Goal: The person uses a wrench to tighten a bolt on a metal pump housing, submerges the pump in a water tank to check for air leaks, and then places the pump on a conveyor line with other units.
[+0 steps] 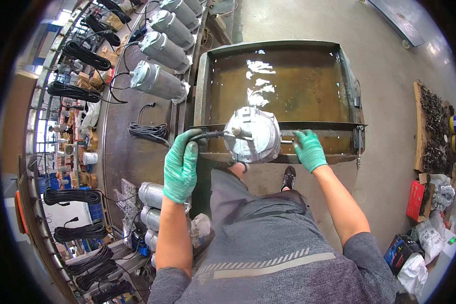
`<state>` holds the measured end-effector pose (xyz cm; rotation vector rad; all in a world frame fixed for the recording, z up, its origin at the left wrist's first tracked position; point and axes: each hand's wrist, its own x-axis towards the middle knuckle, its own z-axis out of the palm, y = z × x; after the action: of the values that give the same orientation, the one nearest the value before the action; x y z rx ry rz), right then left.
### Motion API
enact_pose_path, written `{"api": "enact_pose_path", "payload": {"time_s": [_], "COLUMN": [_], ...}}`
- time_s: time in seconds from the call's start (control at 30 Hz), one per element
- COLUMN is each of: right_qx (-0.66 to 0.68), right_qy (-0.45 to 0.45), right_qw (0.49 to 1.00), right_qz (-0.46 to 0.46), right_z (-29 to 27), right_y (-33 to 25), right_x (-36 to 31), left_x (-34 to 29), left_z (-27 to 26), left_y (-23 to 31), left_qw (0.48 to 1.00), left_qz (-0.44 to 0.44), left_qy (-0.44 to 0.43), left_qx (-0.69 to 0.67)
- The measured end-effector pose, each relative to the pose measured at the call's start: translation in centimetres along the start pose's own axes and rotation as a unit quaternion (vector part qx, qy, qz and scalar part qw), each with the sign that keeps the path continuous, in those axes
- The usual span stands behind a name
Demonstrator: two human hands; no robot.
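A grey metal motor (pixel 253 136), round and seen from its top end, stands at the front of a water-filled metal tank (pixel 203 91). A black cable (pixel 207 135) runs from its left side into my left hand (pixel 181 171), which wears a green glove and is closed around it. From the motor's right side sticks out a short thin metal rod (pixel 287 142). My gloved right hand (pixel 310 151) grips the outer end of that rod, its fingers curled. What lies inside both palms is hidden.
Left of the tank is a metal bench (pixel 129 152) bearing a coiled black cable (pixel 148 130) and several grey motors (pixel 159 81). A flat bar (pixel 314 124) crosses the tank. Small metal parts (pixel 435 129) lie in a wooden tray at right, beside a red box (pixel 415 198).
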<state>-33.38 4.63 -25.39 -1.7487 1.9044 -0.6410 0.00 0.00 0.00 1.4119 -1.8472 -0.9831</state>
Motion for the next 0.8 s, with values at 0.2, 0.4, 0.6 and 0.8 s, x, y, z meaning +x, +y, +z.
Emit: {"api": "enact_pose_path", "payload": {"time_s": [0.2,0.4,0.6,0.8], "right_qx": [0.124,0.106,0.085,0.134], "right_qy": [0.192,0.286,0.306,0.300], "right_qw": [0.970,0.908,0.836,0.821], "right_qz": [0.089,0.287,0.448,0.467], "right_z": [-2.6,-5.1,-8.5,-12.2], "right_y": [4.7,9.5,11.6,19.2], "right_x": [-5.2,-15.3,-23.0,-20.4], "left_x": [-1.2,-2.5,-0.4,-0.2], "left_z": [1.9,4.4,3.2,2.4], "left_y": [0.0,-1.8,-5.1,-5.8], "left_qw": [0.961,0.938,0.951,0.960], "left_qz": [0.165,0.236,0.145,0.159], "left_qy": [0.201,0.245,0.250,0.185], "left_qx": [0.090,0.064,0.105,0.135]}}
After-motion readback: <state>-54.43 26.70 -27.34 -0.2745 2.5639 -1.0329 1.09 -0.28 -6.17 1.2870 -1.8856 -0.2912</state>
